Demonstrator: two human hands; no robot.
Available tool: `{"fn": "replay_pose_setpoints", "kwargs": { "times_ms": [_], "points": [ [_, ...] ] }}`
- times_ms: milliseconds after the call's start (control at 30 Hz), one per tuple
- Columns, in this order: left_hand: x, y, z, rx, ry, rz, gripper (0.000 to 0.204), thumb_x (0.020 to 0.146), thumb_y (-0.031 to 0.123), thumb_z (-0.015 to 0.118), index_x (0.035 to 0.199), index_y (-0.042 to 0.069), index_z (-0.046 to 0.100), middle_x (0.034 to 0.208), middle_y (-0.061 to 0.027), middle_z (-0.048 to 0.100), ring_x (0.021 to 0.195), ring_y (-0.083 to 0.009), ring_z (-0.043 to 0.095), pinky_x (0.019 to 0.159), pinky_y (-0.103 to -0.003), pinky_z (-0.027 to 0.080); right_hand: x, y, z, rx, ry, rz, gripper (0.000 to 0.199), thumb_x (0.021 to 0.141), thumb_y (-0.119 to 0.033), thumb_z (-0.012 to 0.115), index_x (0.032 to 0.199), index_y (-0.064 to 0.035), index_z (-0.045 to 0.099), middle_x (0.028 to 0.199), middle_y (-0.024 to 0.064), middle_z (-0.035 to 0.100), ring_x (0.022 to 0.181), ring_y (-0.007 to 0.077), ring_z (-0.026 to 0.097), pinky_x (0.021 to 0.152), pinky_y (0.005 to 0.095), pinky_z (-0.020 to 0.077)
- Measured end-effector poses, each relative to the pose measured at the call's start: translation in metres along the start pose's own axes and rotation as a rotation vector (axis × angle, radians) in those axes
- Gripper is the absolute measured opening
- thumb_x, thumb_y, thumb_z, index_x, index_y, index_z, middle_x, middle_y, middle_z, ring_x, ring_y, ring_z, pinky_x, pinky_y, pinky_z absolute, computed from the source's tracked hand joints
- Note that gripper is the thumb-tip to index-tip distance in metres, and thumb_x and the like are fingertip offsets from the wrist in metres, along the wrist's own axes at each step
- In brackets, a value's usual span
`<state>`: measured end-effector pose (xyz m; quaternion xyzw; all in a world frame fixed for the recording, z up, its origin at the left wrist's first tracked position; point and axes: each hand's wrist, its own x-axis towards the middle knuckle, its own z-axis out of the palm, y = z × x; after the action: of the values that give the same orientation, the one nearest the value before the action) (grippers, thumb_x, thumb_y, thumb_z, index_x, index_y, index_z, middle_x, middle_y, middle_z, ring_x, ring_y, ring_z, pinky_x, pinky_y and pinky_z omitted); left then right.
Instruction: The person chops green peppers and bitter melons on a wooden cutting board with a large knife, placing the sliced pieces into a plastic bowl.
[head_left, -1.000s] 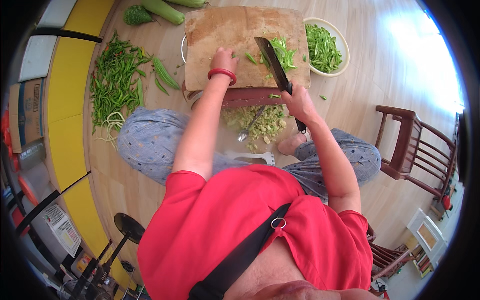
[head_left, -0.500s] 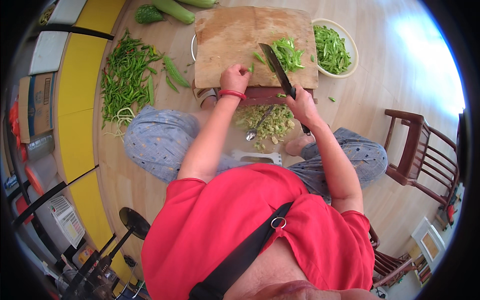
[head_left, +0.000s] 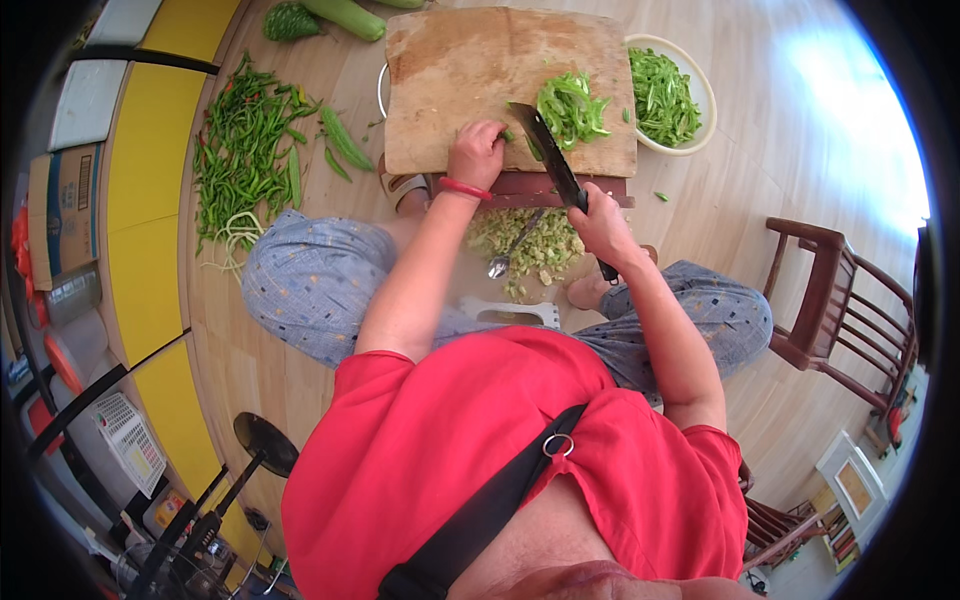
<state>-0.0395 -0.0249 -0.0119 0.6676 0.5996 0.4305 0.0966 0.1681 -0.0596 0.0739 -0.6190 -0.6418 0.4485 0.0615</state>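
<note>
On the wooden cutting board [head_left: 450, 60], my left hand [head_left: 477, 155] rests near the front edge. Its fingers are closed on a small green vegetable piece [head_left: 508, 134], mostly hidden by the fingertips. My right hand [head_left: 604, 222] grips the handle of a black-bladed kitchen knife [head_left: 548, 143]. The blade slants over the board to the right of my left hand, its tip pointing away and left. A green sliver lies against the blade's left side. Beyond the knife sits a loose heap of green vegetable slices [head_left: 572, 108].
A cream bowl [head_left: 708, 118] of green slices stands right of the board. Pale chopped scraps [head_left: 540, 248] and a spoon [head_left: 500, 266] lie below it. Green chillies [head_left: 245, 150] cover floor at left; large gourds [head_left: 345, 18] lie behind. A wooden chair [head_left: 815, 290] stands right.
The knife and my right hand have come slightly nearer to me, and the blade tip is lower. My left hand stays almost in place, shifting slightly. The whole view has shifted a little.
</note>
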Motion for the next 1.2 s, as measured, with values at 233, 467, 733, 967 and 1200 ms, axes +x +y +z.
{"fn": "replay_pose_setpoints", "kwargs": {
  "times_ms": [233, 467, 733, 967, 1200],
  "points": [
    [0.01, 0.005, 0.007, 0.022, -0.07, 0.087, 0.015, 0.068, 0.003, 0.062, 0.082, 0.007, 0.065, 0.088, -0.007, 0.063, 0.081, -0.0265, 0.058, 0.071, -0.035, 0.048, 0.0, 0.01, -0.002, 0.048, 0.006, 0.028, 0.023, 0.077, -0.016, 0.053, 0.086, 0.0042, 0.05, 0.072, 0.0274, 0.057, 0.074, 0.0427, 0.057, 0.066, 0.0459, 0.0436],
    [0.009, 0.009, 0.012, -0.026, 0.104, 0.018, 0.011, 0.069, 0.003, 0.061, 0.078, 0.007, 0.064, 0.085, -0.0063, 0.061, 0.079, -0.025, 0.058, 0.07, -0.034, 0.048, 0.0, 0.012, -0.009, 0.0, 0.022, 0.0, 0.022, 0.077, -0.015, 0.053, 0.087, 0.0043, 0.049, 0.071, 0.0276, 0.057, 0.073, 0.0429, 0.057, 0.065, 0.0466, 0.0435],
    [0.004, 0.007, 0.016, 0.068, 0.036, 0.142, 0.011, 0.064, -0.001, 0.057, 0.072, 0.005, 0.06, 0.079, -0.0082, 0.058, 0.073, -0.0273, 0.056, 0.063, -0.036, 0.047, 0.003, 0.005, -0.018, -0.251, -0.008, -0.135, 0.02, 0.076, -0.013, 0.055, 0.085, 0.0025, 0.047, 0.072, 0.0273, 0.058, 0.075, 0.0439, 0.057, 0.067, 0.0504, 0.0444],
    [0.002, 0.001, 0.02, 0.065, 0.024, 0.154, 0.012, 0.059, -0.004, 0.053, 0.066, 0.004, 0.057, 0.075, -0.0095, 0.056, 0.072, -0.0289, 0.055, 0.062, -0.037, 0.047, -0.001, -0.008, -0.021, -0.357, -0.043, -0.149, 0.02, 0.076, -0.012, 0.056, 0.086, 0.0024, 0.047, 0.071, 0.0268, 0.058, 0.075, 0.0436, 0.057, 0.068, 0.0506, 0.0445],
    [0.0, -0.002, 0.022, 0.082, 0.018, 0.157, 0.01, 0.059, -0.005, 0.053, 0.065, 0.003, 0.055, 0.074, -0.0113, 0.056, 0.075, -0.0296, 0.055, 0.064, -0.037, 0.047, 0.013, -0.01, -0.013, -0.354, 0.001, -0.187, 0.021, 0.077, -0.013, 0.056, 0.086, 0.0026, 0.047, 0.074, 0.0267, 0.059, 0.077, 0.0428, 0.057, 0.069, 0.0493, 0.0449]
  ]
}}
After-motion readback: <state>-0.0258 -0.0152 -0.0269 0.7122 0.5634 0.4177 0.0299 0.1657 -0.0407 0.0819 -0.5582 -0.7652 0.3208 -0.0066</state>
